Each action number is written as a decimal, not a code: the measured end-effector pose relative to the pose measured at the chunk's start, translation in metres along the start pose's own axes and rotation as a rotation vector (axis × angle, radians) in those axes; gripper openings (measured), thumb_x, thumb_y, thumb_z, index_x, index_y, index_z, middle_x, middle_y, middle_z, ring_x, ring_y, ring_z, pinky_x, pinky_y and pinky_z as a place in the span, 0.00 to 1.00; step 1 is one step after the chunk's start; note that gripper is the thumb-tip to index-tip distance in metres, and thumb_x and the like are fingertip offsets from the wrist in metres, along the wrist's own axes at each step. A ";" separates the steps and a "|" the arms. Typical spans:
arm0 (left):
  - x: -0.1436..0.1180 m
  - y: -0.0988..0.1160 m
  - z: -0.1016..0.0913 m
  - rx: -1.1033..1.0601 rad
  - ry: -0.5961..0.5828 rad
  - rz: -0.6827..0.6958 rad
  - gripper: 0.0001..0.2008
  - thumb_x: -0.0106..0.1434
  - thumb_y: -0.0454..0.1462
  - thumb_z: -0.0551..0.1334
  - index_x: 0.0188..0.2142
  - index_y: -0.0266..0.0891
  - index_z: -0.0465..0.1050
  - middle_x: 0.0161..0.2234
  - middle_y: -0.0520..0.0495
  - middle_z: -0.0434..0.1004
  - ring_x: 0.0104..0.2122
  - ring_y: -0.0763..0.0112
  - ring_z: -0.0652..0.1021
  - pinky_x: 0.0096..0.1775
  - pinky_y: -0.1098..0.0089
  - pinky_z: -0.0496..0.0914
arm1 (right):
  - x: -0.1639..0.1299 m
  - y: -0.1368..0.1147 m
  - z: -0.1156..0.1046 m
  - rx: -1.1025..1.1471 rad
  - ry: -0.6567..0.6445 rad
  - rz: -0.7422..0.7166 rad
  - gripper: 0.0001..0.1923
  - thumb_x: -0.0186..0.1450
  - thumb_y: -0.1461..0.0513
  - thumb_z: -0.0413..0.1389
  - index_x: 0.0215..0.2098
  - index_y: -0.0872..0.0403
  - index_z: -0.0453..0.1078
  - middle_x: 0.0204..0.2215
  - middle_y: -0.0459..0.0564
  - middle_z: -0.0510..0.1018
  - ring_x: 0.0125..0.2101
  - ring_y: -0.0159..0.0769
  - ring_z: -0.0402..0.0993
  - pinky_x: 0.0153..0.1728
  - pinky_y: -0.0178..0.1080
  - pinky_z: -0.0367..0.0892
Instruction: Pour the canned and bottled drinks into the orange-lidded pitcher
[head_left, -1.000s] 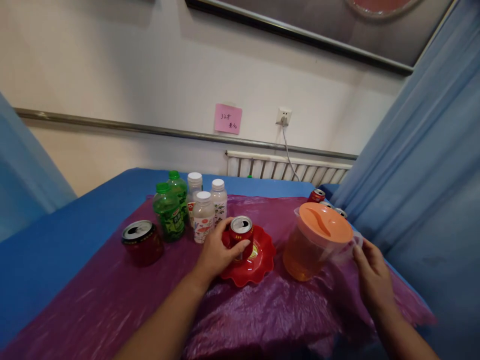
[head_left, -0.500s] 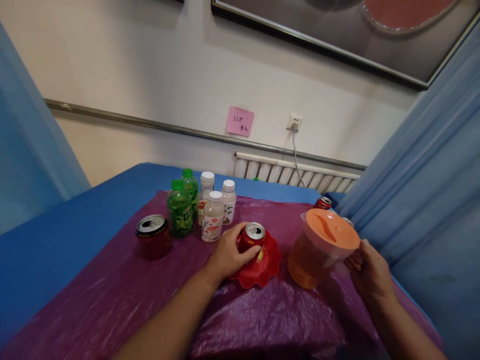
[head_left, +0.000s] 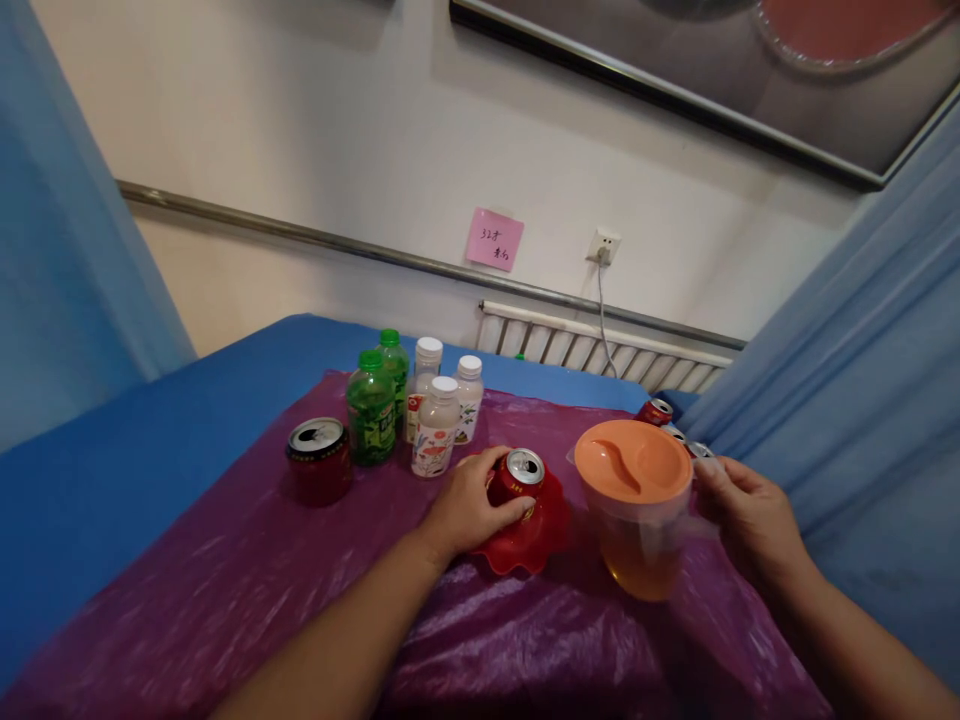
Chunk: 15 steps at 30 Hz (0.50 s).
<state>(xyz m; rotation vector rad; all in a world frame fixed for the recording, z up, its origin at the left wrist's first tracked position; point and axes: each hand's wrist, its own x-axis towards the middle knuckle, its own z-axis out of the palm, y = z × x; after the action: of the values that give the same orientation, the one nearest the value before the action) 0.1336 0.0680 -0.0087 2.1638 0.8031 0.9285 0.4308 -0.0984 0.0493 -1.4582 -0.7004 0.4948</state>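
My left hand is wrapped around an opened red can that stands on a red scalloped plate. My right hand grips the handle of a clear pitcher with an orange lid and amber liquid inside. The pitcher appears lifted a little above the purple sheet, just right of the plate.
Another opened red can stands at the left. Behind it are two green bottles and three white-capped bottles. More cans lie at the far right near a blue curtain. A blue cloth covers the table.
My right hand closed on the pitcher handle and raised the pitcher slightly toward the can. My left hand stayed on the can. The camera shifted left.
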 end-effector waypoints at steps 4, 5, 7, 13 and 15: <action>0.000 0.001 0.000 -0.008 -0.030 0.021 0.30 0.55 0.44 0.73 0.56 0.43 0.71 0.53 0.42 0.80 0.52 0.50 0.79 0.56 0.53 0.71 | 0.001 -0.012 0.001 -0.149 -0.091 -0.025 0.24 0.50 0.45 0.73 0.23 0.55 0.75 0.17 0.41 0.66 0.20 0.27 0.56 0.20 0.32 0.53; 0.001 0.001 0.000 -0.010 -0.033 0.027 0.30 0.55 0.44 0.73 0.56 0.43 0.71 0.53 0.42 0.80 0.53 0.50 0.79 0.56 0.52 0.71 | 0.001 -0.015 0.002 -0.173 -0.115 -0.029 0.24 0.50 0.44 0.73 0.23 0.55 0.76 0.18 0.42 0.66 0.20 0.27 0.56 0.21 0.32 0.53; 0.001 0.001 0.001 -0.015 -0.036 0.038 0.31 0.54 0.45 0.73 0.56 0.43 0.72 0.53 0.42 0.80 0.52 0.50 0.78 0.56 0.52 0.71 | 0.001 -0.018 0.003 -0.206 -0.151 -0.037 0.24 0.52 0.43 0.71 0.24 0.54 0.76 0.19 0.42 0.67 0.21 0.27 0.56 0.21 0.32 0.53; -0.001 0.004 0.000 -0.010 -0.047 0.045 0.30 0.54 0.44 0.74 0.55 0.43 0.72 0.54 0.42 0.80 0.53 0.50 0.78 0.57 0.51 0.69 | -0.001 -0.022 0.009 -0.277 -0.194 -0.054 0.23 0.55 0.44 0.69 0.23 0.54 0.75 0.18 0.42 0.65 0.21 0.28 0.55 0.22 0.33 0.54; -0.002 0.005 0.000 -0.004 -0.043 0.044 0.30 0.53 0.44 0.74 0.55 0.44 0.72 0.53 0.43 0.80 0.52 0.50 0.78 0.58 0.50 0.69 | -0.001 -0.024 0.010 -0.306 -0.199 -0.052 0.23 0.55 0.44 0.69 0.24 0.54 0.75 0.19 0.42 0.66 0.22 0.29 0.56 0.22 0.33 0.55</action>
<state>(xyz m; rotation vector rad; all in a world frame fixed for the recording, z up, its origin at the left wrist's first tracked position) 0.1339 0.0641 -0.0057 2.1980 0.7347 0.9013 0.4207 -0.0937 0.0726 -1.6848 -1.0037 0.5135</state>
